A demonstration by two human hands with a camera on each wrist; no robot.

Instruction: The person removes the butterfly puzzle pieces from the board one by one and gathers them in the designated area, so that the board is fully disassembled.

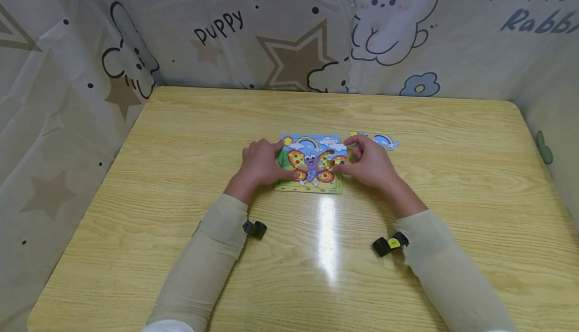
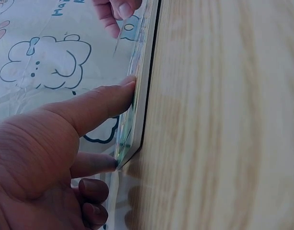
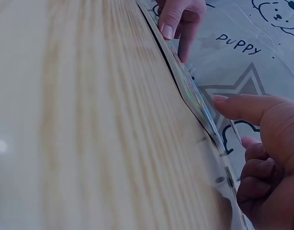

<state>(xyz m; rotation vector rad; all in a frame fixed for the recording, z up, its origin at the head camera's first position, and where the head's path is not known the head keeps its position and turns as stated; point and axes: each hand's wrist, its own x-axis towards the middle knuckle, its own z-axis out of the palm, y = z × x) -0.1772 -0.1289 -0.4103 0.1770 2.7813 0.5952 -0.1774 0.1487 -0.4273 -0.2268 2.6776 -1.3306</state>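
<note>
Colourful flat butterfly jigsaw board (image 1: pixel 311 163) is steadied by the flat-fingered left hand (image 1: pixel 261 163); the right hand (image 1: pixel 368 161) pinches a thin clear sheet, which may slip.

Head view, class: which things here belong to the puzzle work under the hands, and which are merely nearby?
In the work:
butterfly puzzle board
left hand, resting on the board's left side
right hand, at the board's right edge
loose rainbow piece, beside the board

Merely nearby:
wooden table
cartoon-print cloth behind the table
</note>
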